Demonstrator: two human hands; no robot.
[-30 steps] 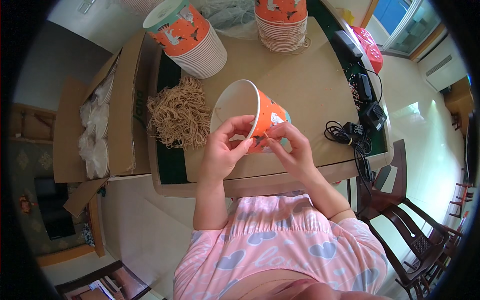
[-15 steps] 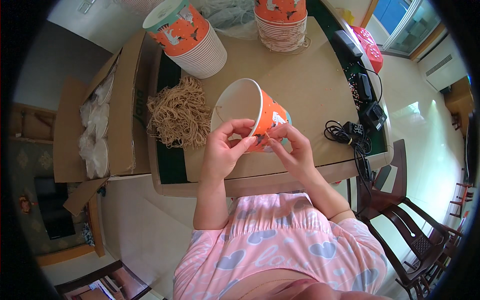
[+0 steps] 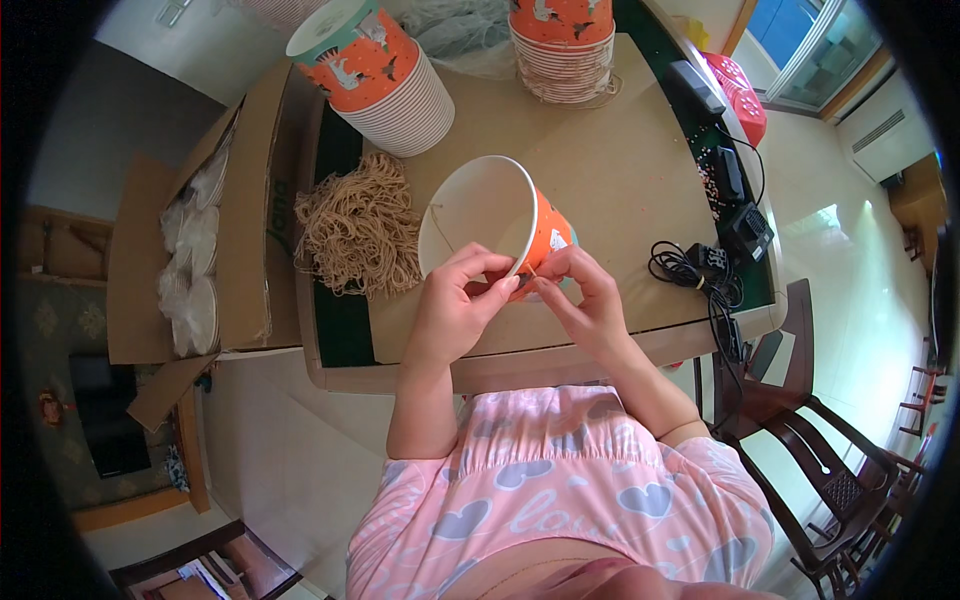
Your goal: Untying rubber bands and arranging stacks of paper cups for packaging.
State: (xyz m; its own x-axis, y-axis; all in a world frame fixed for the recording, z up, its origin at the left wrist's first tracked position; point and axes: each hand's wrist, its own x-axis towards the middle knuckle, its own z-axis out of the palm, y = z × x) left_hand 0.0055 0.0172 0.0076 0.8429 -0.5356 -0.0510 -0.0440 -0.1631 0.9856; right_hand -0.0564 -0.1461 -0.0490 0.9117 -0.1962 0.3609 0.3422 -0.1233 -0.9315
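Observation:
A paper bucket (image 3: 552,237), orange outside with animal prints and white inside, lies tilted on the table with its mouth facing left. My left hand (image 3: 452,308) is closed on the near part of its rim, fingers inside and thumb outside. My right hand (image 3: 590,305) pinches the end of a thin tan cord (image 3: 532,270) against the bucket's outer wall, close to the left thumb. More of the cord shows inside the bucket near the far left rim. Left of the bucket lies a tangled heap of tan cords (image 3: 360,230).
Behind stand a leaning stack of paper buckets (image 3: 400,105) and another stack with cords (image 3: 563,65), beside clear plastic wrapping (image 3: 455,38). A cardboard box (image 3: 245,230) of wrapped white items is at left. Black cables and adapters (image 3: 712,268) lie along the right edge, near a dark chair (image 3: 800,430).
The bucket has turned slightly, so its mouth faces me more and less of its orange side shows. Both hands stay at the near rim, shifted only a little.

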